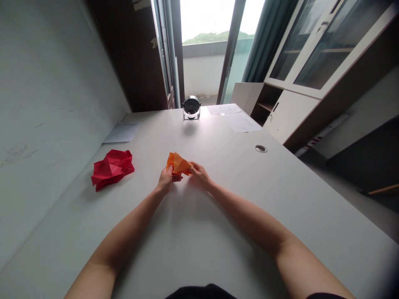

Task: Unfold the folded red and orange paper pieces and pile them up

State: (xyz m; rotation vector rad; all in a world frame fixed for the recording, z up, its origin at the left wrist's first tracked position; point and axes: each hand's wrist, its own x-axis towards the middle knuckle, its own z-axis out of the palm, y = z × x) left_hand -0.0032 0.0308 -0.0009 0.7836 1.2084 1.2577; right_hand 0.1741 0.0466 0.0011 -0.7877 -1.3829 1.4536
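An orange folded paper piece (177,162) is held just above the grey table (218,216), near its middle. My left hand (166,179) pinches its left side and my right hand (199,173) grips its right end. A crumpled, creased red paper shape (112,167) lies on the table to the left, apart from both hands.
A small round black and silver device (191,108) stands at the table's far edge. White sheets (240,120) lie at the back right and another sheet (122,133) at the back left. A cable hole (261,148) sits right of centre. A wall runs along the left; cabinets stand right.
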